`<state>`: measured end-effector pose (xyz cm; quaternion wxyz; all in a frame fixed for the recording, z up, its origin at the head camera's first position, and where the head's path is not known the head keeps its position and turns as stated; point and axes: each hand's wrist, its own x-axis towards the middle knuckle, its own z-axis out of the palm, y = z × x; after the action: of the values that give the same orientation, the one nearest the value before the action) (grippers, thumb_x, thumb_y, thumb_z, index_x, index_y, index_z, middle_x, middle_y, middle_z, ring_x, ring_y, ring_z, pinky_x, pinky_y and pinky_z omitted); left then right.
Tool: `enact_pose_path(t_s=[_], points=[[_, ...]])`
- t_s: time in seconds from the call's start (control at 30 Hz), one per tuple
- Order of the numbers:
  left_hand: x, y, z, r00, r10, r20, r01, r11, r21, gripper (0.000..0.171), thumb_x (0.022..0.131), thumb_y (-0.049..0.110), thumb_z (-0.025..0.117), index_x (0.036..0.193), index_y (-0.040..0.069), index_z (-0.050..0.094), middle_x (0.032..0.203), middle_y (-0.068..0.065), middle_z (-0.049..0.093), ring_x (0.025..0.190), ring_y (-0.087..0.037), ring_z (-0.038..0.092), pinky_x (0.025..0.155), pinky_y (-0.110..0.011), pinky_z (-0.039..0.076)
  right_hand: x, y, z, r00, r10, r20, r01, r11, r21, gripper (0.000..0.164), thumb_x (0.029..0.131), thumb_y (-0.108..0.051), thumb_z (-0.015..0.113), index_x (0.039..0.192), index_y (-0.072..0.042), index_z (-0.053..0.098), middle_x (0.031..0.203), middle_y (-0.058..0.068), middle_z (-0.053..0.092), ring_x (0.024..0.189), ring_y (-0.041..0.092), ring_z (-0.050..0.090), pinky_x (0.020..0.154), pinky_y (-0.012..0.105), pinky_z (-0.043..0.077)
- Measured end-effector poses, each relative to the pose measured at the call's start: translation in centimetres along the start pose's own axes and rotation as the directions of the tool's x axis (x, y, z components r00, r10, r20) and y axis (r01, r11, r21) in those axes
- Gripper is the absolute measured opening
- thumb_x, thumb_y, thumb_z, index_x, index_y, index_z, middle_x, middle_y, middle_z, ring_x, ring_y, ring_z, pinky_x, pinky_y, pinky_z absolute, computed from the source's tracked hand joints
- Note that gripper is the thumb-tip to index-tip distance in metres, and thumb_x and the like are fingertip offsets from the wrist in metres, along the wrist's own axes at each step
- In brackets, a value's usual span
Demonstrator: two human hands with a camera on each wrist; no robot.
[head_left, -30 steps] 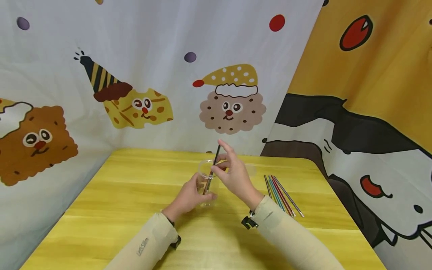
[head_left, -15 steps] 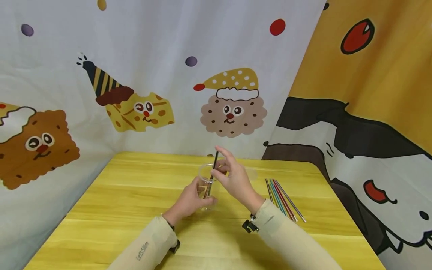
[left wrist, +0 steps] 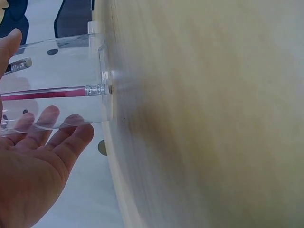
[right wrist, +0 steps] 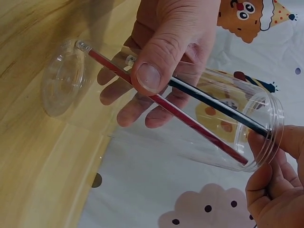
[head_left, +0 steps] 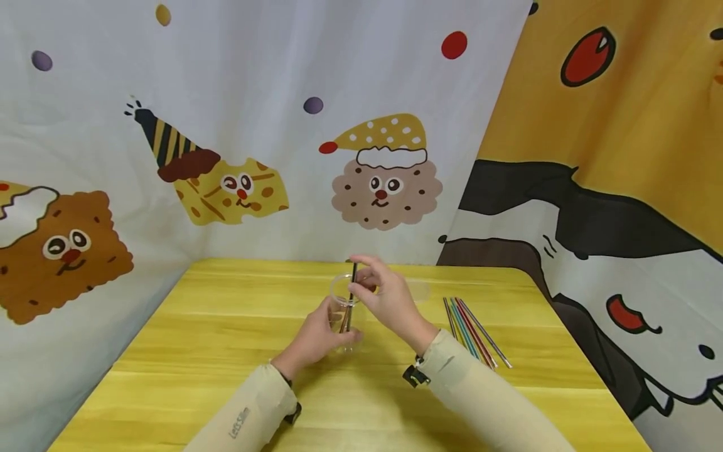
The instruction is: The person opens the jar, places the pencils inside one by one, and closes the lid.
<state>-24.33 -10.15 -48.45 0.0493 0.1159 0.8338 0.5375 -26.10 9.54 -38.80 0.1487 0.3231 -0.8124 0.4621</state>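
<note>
My left hand (head_left: 316,333) holds a clear plastic jar (head_left: 337,290) upright on the table; in the left wrist view the fingers (left wrist: 76,142) curve along its wall. Inside, a red pencil (right wrist: 194,124) leans against the wall, its eraser end at the jar's bottom. A dark pencil (right wrist: 213,103) stands partly in the jar, eraser end (left wrist: 20,65) down and above the bottom. My right hand (head_left: 392,304) pinches the upper part of this dark pencil at the jar's mouth, a finger near its top.
Several coloured pencils (head_left: 471,329) lie side by side on the yellow wooden table (head_left: 226,314) to the right of my right hand. A clear round lid (head_left: 419,290) lies behind that hand. A curtain (head_left: 254,75) with cartoon prints hangs along the table's back edge.
My right hand has come down and a little left, lowering the dark pencil deeper into the jar and turning it more upright. The left hand keeps its hold on the jar.
</note>
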Motion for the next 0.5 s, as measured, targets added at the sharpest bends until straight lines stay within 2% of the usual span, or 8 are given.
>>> enact_pose_path(t_s=[0.17,0.3,0.5], points=[[0.04,0.45,-0.18,1.000,0.021,-0.019,-0.021,1.000,-0.003,0.062,0.089,0.036,0.090,0.136,0.020,0.052,0.146,-0.009,0.063,0.137,-0.042,0.061,0.111,-0.063,0.052,0.27,-0.28,0.06,1.000,-0.018,-0.008,0.017,1.000,-0.019,0.046,0.101,-0.011,0.076,0.145,-0.014,0.062,0.103,0.008,0.079,0.094,0.022,0.080,0.078,0.034,0.066],[0.17,0.66,-0.34,0.999,0.032,-0.033,-0.032,0.999,-0.001,0.061,0.089,0.034,0.091,0.135,0.020,0.052,0.145,-0.009,0.064,0.135,-0.040,0.063,0.110,-0.062,0.053,0.58,-0.53,0.07,0.999,-0.038,-0.015,0.037,0.999,-0.038,0.039,0.101,-0.013,0.075,0.140,-0.015,0.067,0.103,0.009,0.080,0.091,0.021,0.079,0.073,0.030,0.064],[-0.06,0.24,0.03,1.000,0.021,-0.006,-0.021,1.000,-0.018,0.062,0.089,0.034,0.090,0.136,0.021,0.052,0.145,-0.010,0.064,0.135,-0.039,0.064,0.109,-0.061,0.055,0.18,-0.30,0.25,1.000,-0.009,-0.012,0.009,1.000,-0.021,0.029,0.102,-0.015,0.075,0.130,-0.013,0.073,0.105,0.007,0.081,0.088,0.018,0.078,0.066,0.024,0.060]])
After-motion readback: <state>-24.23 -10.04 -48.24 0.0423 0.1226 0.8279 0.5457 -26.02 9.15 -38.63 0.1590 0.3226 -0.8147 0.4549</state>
